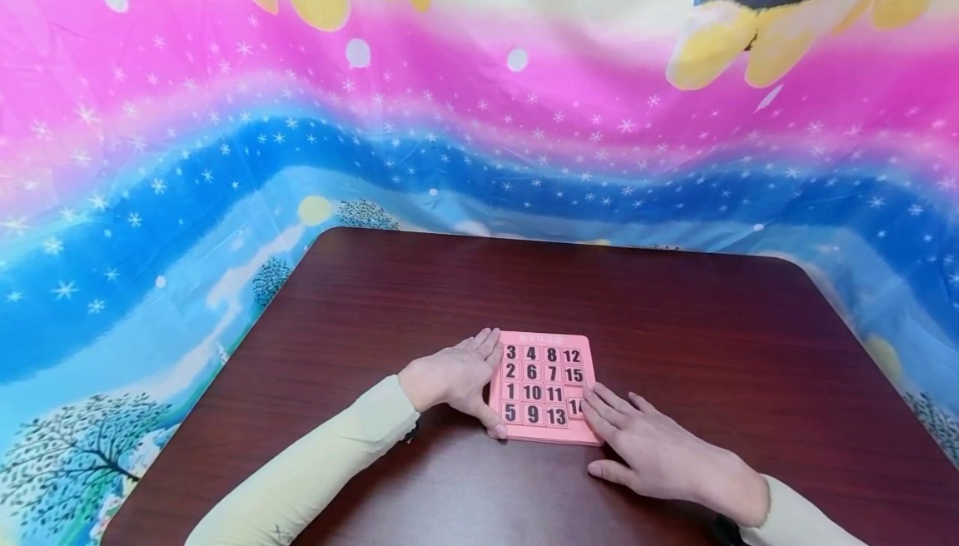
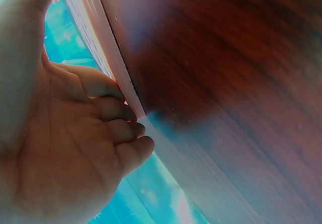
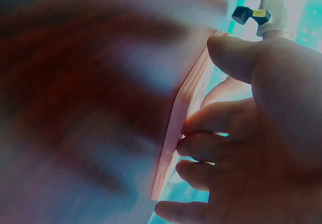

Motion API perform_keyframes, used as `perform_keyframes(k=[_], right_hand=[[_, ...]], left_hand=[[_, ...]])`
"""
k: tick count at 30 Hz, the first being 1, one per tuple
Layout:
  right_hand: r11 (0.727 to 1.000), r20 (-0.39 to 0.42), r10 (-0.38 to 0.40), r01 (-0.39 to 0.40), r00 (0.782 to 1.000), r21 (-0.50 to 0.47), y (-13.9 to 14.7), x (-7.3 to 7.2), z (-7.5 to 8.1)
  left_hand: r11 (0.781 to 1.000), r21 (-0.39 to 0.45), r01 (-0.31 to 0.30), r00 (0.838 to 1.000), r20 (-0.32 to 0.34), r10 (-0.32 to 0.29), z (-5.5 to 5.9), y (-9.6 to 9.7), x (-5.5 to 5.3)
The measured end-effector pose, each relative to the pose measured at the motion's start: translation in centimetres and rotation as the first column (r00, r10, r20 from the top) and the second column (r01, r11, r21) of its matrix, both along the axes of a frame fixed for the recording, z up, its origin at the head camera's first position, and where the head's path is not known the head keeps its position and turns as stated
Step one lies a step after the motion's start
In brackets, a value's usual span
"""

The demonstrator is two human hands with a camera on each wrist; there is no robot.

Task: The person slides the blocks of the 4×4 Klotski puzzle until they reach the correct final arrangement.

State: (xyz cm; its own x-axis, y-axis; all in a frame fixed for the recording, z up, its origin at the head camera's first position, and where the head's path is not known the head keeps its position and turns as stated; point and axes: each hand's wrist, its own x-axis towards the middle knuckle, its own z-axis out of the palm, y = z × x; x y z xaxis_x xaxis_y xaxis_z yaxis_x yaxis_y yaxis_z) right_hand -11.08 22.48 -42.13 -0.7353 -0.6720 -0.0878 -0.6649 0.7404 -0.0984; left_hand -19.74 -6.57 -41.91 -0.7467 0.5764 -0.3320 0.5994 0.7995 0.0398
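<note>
A pink sliding number puzzle [image 1: 543, 431] lies flat on the dark wooden table, with black numerals on its square tiles. My left hand [image 1: 459, 373] rests along its left side, fingers by the upper left corner and thumb by the lower left one. In the left wrist view, the fingertips of that left hand [image 2: 75, 128] meet the puzzle's pale edge [image 2: 108, 43]. My right hand [image 1: 652, 446] reaches in from the right, its extended fingers over the puzzle's right rim. They touch the tile marked 14 [image 1: 574, 407], partly covering it; it sits slightly higher than the 13 beside it.
The brown table [image 1: 419, 288] has rounded far corners and spreads out around the puzzle. Behind it hangs a pink and blue cloth [image 1: 464, 138] with snowflakes and trees. A dark band with a yellow label [image 3: 251, 15] shows at the left wrist in the right wrist view.
</note>
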Motion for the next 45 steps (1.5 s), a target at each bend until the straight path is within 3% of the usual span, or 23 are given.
perform_keyframes(k=[6, 10, 14, 20, 30, 37, 45], right_hand=[[0.999, -0.033, 0.045, -0.045, 0.998, 0.021, 0.1, 0.9, 0.1], [0.998, 0.006, 0.046, -0.046, 0.999, 0.033, 0.1, 0.8, 0.6], [1.0, 0.071, 0.01, -0.012, 0.997, 0.023, 0.0, -0.3, 1.4], [0.999, 0.095, -0.043, 0.041, 0.995, 0.017, -0.5, -2.5, 2.1], [0.997, 0.121, -0.075, 0.072, 0.99, 0.027, -1.2, -4.4, 1.0], [0.998, 0.128, -0.062, 0.058, 0.99, 0.034, -1.0, -4.3, 0.3], [1.0, 0.094, -0.021, 0.02, 0.995, 0.014, -0.8, -2.9, 0.4]], left_hand=[[1.0, 0.008, -0.002, 1.0, 0.005, 0.002, 0.0, 0.0, 0.0], [1.0, 0.008, -0.004, 1.0, 0.006, 0.004, -0.1, 0.0, 0.0], [1.0, 0.013, -0.009, 1.0, 0.009, 0.009, -0.1, 0.0, 0.0], [1.0, 0.014, -0.002, 1.0, 0.01, 0.002, -0.1, -0.1, 0.1], [1.0, 0.013, 0.005, 1.0, -0.003, -0.005, -0.1, -0.1, 0.0], [1.0, -0.003, 0.013, 1.0, -0.011, -0.013, -0.2, -0.1, 0.0], [1.0, 0.014, -0.004, 1.0, 0.01, 0.003, 0.0, -0.1, 0.0]])
